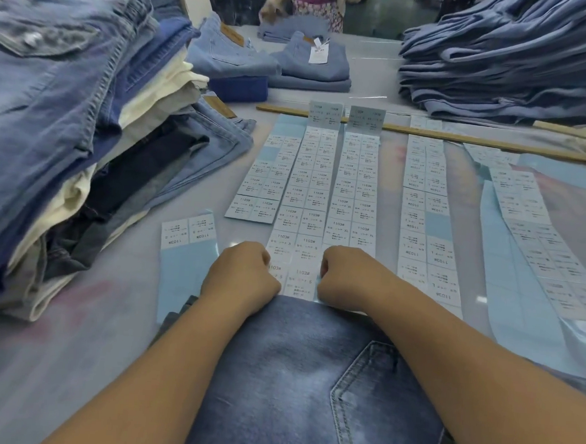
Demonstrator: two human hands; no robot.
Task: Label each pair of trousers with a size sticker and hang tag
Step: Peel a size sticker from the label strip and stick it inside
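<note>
Trousers [296,376] lie folded at the near edge of the tabletop [70,362], between the person's forearms, back pocket up, their far fold lying over the near ends of the sticker strips. Both hands sit at that far fold with fingers curled under. The left hand [242,275] is balled at the near end of the S strip [298,222], and the right hand [348,276] is balled at the near end of the XL strip [352,205]. Whether either pinches the denim edge or a sticker, I cannot tell (the fingertips are hidden beneath the knuckles).

My guess is that the denim is soft, fairly heavy and floppy; it will sag if lifted by one corner, so it is better taken at the folded edge or waistband with both hands, or slid flat. The stickers look like thin paper on glossy blue backing, light and easily creased or torn. I would lift one by a corner with a fingernail and peel it slowly, holding the backing down.

More strips lie to the right, one with L sizes [425,230], and a short strip [189,239] lies to the left. A tall jeans pile [68,122] stands at the left and another stack [511,56] at the far right. A wooden ruler [427,132] lies across the far ends of the strips. No hang tag is within reach that I can make out
</note>
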